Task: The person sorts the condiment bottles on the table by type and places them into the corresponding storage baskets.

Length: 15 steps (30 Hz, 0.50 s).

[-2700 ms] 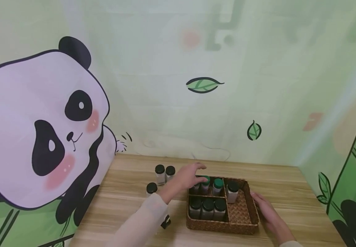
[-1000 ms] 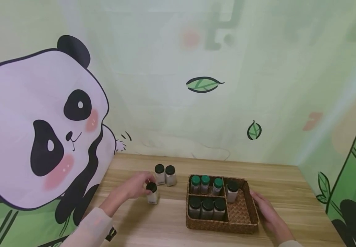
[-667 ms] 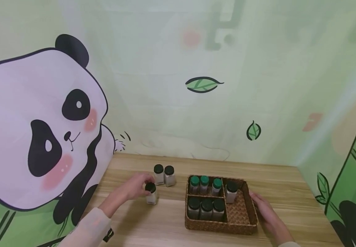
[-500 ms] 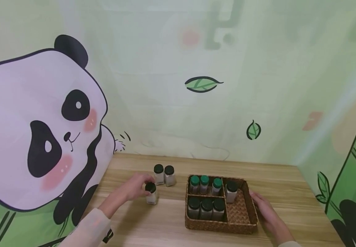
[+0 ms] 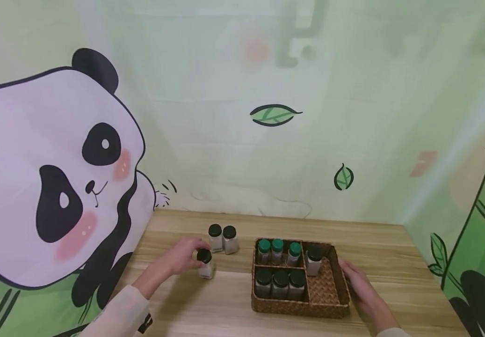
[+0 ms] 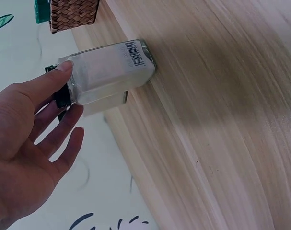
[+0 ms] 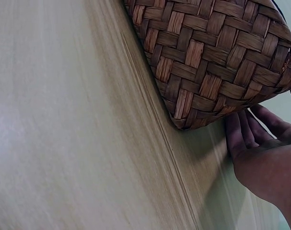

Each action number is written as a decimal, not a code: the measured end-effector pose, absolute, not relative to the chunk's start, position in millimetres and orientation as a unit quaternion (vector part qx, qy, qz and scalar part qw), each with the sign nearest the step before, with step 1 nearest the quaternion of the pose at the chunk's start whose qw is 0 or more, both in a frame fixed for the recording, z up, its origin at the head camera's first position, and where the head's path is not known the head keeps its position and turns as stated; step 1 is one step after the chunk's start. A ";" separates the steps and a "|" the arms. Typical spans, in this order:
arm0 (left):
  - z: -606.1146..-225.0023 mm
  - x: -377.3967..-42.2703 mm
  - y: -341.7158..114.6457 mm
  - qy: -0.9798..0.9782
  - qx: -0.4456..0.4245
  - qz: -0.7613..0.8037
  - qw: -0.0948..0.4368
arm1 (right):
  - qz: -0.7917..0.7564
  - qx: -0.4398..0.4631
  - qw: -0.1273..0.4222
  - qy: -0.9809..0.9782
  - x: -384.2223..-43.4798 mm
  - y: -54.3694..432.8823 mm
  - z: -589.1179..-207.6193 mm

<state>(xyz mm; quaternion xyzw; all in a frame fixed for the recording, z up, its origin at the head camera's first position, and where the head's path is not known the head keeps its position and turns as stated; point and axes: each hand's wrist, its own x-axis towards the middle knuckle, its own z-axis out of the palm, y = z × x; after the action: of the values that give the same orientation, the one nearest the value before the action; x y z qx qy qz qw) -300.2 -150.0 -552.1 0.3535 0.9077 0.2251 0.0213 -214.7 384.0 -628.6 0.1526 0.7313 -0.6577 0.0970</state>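
Observation:
My left hand (image 5: pixel 185 255) pinches the black lid of a square glass spice jar (image 5: pixel 206 270) with thumb and fingertips. In the left wrist view, the spice jar (image 6: pixel 109 69) shows a barcode label near its base, and the ring and little fingers are off it. At the right of a woven brown basket (image 5: pixel 301 309), my right hand (image 5: pixel 362 285) rests against the outer side. The right wrist view shows its extended fingers (image 7: pixel 241 129) touching the basket wall (image 7: pixel 207 62). Three green-capped jars (image 5: pixel 277 250) stand in the back left compartment, three black-capped jars (image 5: pixel 280 285) in the front left one.
One more black-capped jar (image 5: pixel 314 260) stands at the back of the basket's right compartment. Two black-capped jars (image 5: pixel 229 239) stand side by side behind the pinched one. The wooden table (image 5: pixel 225 299) meets a panda-printed backdrop (image 5: pixel 225 164) behind and at the sides.
My left hand has moved left from over the basket's back left compartment to the spice jar and taken its lid. Over the last second it stays nearly still. The right hand keeps its place.

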 end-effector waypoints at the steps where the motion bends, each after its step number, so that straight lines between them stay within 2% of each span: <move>1: -552.5 -300.1 -149.9 0.907 0.356 0.225 0.019 | -0.658 0.153 0.098 0.730 -214.3 384.0 -628.9; 15: -554.9 -298.7 -152.0 0.910 0.353 0.214 0.026 | -0.655 0.148 0.096 0.735 -215.8 384.2 -631.7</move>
<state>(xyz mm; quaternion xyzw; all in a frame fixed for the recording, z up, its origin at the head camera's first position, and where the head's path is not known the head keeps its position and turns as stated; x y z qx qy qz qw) -298.7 -152.0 -554.9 0.3532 0.9105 0.2136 0.0257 -215.8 384.2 -631.7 0.1477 0.7350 -0.6547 0.0961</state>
